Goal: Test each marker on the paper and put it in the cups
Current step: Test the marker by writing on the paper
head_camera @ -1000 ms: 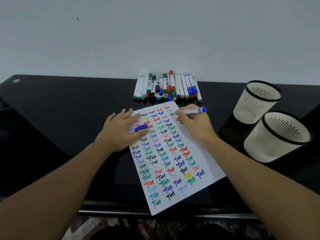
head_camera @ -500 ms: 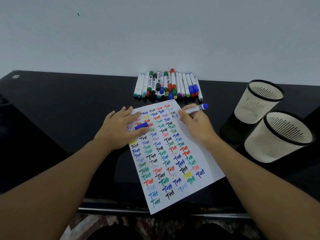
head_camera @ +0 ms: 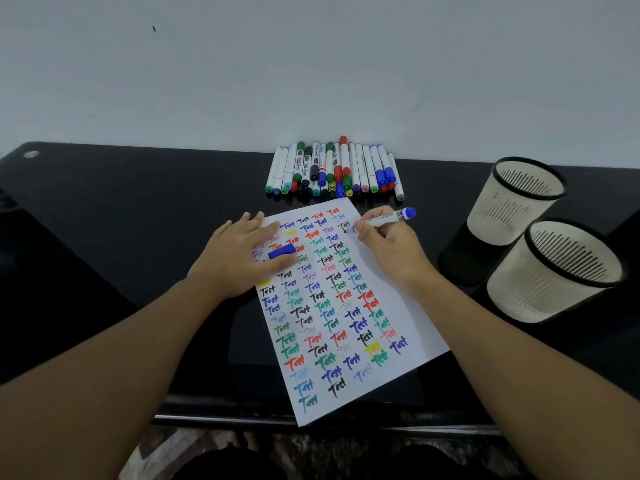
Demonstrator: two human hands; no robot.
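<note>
Your right hand gripped the marker in a writing hold, fingers curled round its barrel, near the far right corner of the paper. Your left hand lay flat on the paper's far left part, fingers straight, with the blue cap tucked between thumb and forefinger; whether the cap was pinched or merely lay there could not be told.

Step in hand, as judged: testing this marker. Its tip sat at or just above the sheet, beside the topmost marks; contact could not be confirmed.

Orientation: the marker's long axis ran across the paper's far edge, tip toward the left, blue rear end toward the right and slightly away from you, tilted low to the sheet.

Next move, as judged: finish the mark, refit the cap, then carry the marker right to one of the two cups, which stood tilted near the table's right edge, well apart from the paper. A row of markers remained along the far edge, untested by appearance.
</note>
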